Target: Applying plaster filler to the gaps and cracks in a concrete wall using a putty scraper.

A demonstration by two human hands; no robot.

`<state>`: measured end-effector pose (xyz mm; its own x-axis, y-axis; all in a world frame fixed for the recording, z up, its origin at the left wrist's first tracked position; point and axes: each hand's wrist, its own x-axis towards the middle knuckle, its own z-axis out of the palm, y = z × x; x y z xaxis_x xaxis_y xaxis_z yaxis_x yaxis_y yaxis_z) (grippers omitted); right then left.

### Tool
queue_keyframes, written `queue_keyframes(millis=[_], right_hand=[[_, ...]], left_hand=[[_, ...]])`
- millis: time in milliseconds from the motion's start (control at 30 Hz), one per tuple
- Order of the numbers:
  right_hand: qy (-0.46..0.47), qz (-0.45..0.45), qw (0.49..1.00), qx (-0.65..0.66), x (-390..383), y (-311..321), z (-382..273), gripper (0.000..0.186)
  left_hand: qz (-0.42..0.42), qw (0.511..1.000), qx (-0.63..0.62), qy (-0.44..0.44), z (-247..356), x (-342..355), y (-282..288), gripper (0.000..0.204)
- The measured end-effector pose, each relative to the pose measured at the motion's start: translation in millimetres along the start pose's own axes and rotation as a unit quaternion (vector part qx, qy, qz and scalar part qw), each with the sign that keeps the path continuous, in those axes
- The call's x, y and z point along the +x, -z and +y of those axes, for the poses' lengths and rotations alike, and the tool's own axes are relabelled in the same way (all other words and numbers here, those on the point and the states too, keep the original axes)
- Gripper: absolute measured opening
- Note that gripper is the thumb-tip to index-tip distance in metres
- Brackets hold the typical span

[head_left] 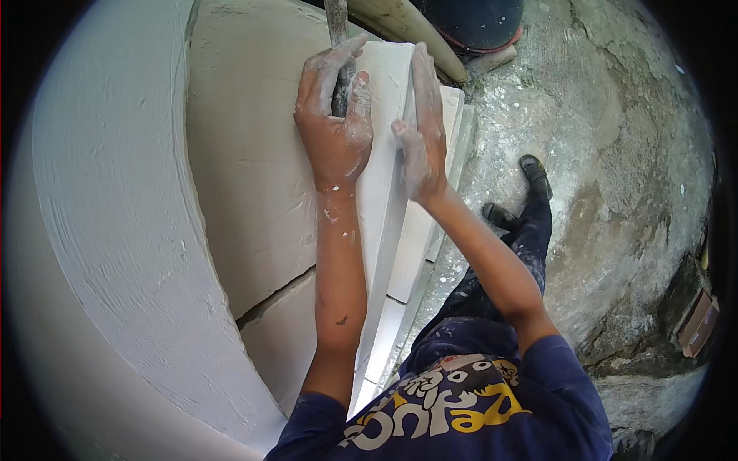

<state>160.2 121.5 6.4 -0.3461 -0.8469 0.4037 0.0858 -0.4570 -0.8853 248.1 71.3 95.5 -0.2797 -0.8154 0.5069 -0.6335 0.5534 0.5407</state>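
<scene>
Dark-blue printed fabric shirt (461,419) sat nearest, beside a long white plaster-like ledge (382,180). Flat right hand (427,134) lay along its edge, apparently checking it; left hand (327,127) curled round a grey metal tool (337,23), steadiness probably needed next.

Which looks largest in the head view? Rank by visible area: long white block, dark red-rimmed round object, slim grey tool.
1. Long white block
2. Dark red-rimmed round object, cut off above
3. Slim grey tool, partly hidden by the left hand

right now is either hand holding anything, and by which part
The left hand grips a grey bar-like tool by its nearer end; right hand appears empty.
</scene>
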Motion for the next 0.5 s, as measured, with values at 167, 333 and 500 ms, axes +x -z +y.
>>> queue_keyframes(millis=[167,333,500], right_hand=[[-0.007,-0.040,0.999,-0.012,-66,-9,-13,0.078],[-0.003,0.012,1.000,0.000,49,7,30,0.078],[-0.081,-0.090,0.992,-0.033,-87,-5,-44,0.083]], left_hand=[[0.000,1.000,-0.007,0.030,3,-3,4,0.030],[-0.025,0.997,-0.076,0.008,4,4,4,0.033],[-0.014,0.993,-0.101,0.056,9,-6,4,0.031]])
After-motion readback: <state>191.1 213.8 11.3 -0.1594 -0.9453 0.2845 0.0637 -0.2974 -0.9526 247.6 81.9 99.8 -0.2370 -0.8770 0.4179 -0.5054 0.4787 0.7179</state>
